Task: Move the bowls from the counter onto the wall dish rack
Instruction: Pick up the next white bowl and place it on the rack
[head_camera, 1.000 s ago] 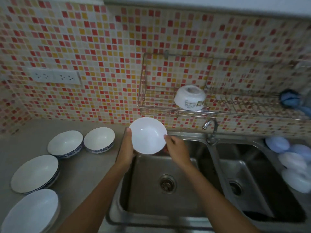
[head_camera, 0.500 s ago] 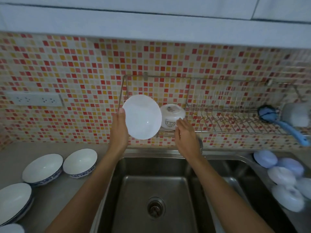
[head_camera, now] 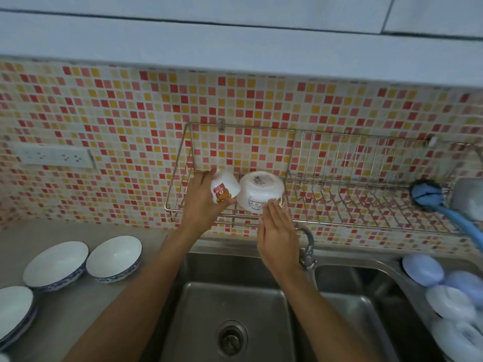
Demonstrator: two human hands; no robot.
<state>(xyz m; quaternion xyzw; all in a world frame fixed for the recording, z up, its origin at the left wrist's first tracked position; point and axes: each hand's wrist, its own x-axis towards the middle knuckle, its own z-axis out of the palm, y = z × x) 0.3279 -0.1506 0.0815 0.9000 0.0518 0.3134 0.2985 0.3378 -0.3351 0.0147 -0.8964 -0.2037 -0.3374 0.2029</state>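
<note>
My left hand grips a white bowl with a bear picture, turned bottom-up inside the left end of the wire wall dish rack. Right beside it a second white bowl lies upside down in the rack. My right hand is flat with fingers together, its fingertips touching that second bowl's front edge. Two blue-rimmed white bowls stand upright on the grey counter at the left.
A stack of white plates sits at the counter's left edge. The steel double sink lies below the rack, with a tap between the basins. Pale blue lids and a blue brush are at the right.
The bowl in my left hand went from facing me in front of the rack to bottom-up inside it. My right hand rose a little to the second bowl.
</note>
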